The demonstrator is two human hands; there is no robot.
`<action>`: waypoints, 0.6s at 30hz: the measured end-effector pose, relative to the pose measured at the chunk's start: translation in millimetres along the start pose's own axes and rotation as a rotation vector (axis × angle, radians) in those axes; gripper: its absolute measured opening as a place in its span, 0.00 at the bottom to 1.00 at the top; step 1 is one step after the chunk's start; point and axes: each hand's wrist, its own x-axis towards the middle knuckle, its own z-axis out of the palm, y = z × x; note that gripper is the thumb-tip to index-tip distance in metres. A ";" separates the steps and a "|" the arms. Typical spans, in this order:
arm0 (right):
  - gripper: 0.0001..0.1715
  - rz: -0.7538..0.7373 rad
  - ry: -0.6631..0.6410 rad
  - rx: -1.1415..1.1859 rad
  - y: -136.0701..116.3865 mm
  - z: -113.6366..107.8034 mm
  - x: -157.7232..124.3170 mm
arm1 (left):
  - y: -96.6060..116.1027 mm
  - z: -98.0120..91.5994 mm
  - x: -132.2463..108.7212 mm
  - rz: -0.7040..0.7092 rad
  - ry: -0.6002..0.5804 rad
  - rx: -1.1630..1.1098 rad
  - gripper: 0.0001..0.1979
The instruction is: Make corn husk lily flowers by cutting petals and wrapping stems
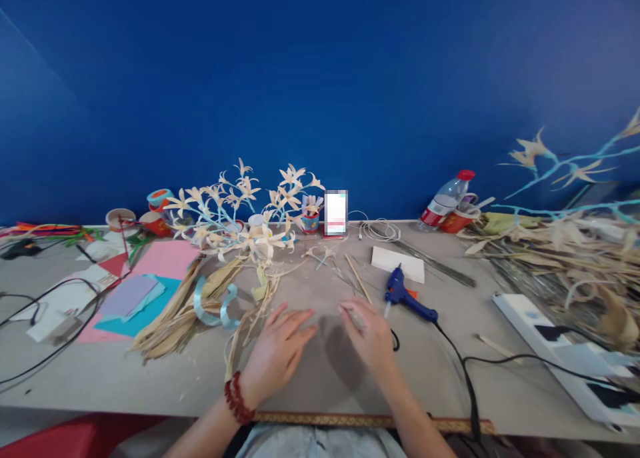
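Note:
My left hand [277,348] lies flat on the grey table [150,378], fingers stretched forward and a little apart, holding nothing; a red bead bracelet [237,398] is on its wrist. Just left of it lie dried straw strips [200,305]. My right hand [367,331] rests on the table with fingers curled toward a thin wooden stick [358,278]; whether it pinches something small I cannot make out. A blue glue gun [407,298] lies just right of that hand.
Pale straw flowers on light-blue stems [240,208] stand at the back. Coloured paper sheets [145,285] and black cables [45,325] lie left. A phone [335,213], plastic bottle [445,201], white card [397,263] and straw pile [560,258] sit behind and right. The glue gun cord [465,371] crosses the front.

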 end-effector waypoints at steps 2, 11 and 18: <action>0.10 0.037 -0.034 -0.017 4.7 3.2 -10.1 | -9.8 0.2 -7.0 -0.054 0.050 -0.012 0.16; 0.17 0.116 -0.076 -0.099 15.6 -18.2 -21.9 | -54.8 -26.3 -2.9 -0.202 0.172 0.212 0.13; 0.12 0.111 -0.085 -0.005 17.9 -18.0 -29.2 | -79.7 -43.8 19.4 -0.374 0.155 0.391 0.13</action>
